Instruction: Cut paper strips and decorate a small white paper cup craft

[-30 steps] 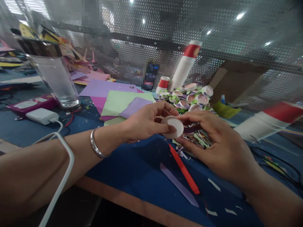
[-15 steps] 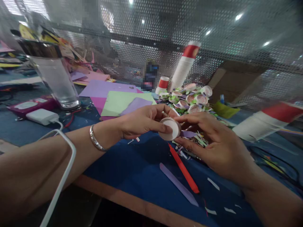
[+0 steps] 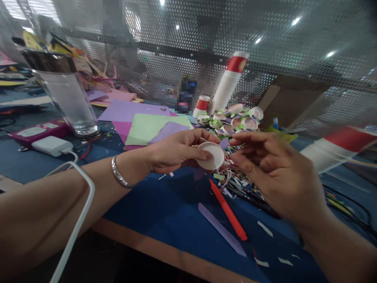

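Observation:
My left hand (image 3: 182, 151) pinches a round white paper disc with a low rim (image 3: 216, 156), its thumb lying across the face. Purple paper petals (image 3: 224, 143) stick out from the disc's edge, one above and one below. Just right of it, my right hand (image 3: 273, 173) is apart from the disc, fingers spread and holding nothing. A red pen-like stick (image 3: 228, 210) and a purple paper strip (image 3: 221, 230) lie on the blue tabletop below. Behind the hands is a heap of similar discs with green and purple paper pieces (image 3: 235, 120).
Coloured paper sheets (image 3: 156, 127) lie behind my left hand, near a glass of water (image 3: 69, 94). A tall stack of paper cups (image 3: 229, 84) stands at the back; another stack (image 3: 341, 147) lies at right. Paper scraps (image 3: 235, 173) and a white cable (image 3: 85, 208) are close by.
My right hand has come away from the disc to the right, its fingers opening. The disc has turned slightly in my left hand, and the petals now show above and below.

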Available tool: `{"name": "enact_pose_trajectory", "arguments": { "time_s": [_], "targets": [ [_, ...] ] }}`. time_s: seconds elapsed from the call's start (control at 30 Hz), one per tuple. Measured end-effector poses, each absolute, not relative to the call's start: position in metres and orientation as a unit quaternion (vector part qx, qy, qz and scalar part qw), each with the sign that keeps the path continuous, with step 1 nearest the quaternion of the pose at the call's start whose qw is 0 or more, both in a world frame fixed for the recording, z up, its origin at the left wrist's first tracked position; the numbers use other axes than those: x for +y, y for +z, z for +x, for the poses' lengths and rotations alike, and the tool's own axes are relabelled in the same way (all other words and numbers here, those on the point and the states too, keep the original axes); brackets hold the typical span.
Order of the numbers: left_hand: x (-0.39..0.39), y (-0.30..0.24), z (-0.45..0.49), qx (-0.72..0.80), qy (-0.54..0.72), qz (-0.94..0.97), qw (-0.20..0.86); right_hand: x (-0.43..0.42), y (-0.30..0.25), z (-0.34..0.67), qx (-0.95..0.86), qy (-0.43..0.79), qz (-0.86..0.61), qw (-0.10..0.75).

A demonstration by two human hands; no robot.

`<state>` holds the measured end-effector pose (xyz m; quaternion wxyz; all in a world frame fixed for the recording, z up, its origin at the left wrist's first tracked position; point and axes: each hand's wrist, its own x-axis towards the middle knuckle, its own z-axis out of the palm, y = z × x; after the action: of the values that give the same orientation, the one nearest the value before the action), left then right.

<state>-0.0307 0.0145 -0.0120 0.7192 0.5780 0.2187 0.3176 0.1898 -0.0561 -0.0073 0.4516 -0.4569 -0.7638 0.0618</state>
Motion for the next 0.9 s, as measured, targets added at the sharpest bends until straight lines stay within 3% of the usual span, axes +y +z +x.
{"name": "enact_pose_trajectory", "arguments": {
  "time_s": [0.3,0.9],
  "targets": [
    [0.013,-0.014,-0.024,0.185,0.334,0.594,0.707,-0.057,-0.007,0.186,-0.820,-0.046,-0.417,0.389],
    [0.003,-0.021,-0.019,0.145,0.349,0.616,0.692,-0.062,-0.008,0.179,-0.806,-0.091,-0.408,0.420]
  ]
}}
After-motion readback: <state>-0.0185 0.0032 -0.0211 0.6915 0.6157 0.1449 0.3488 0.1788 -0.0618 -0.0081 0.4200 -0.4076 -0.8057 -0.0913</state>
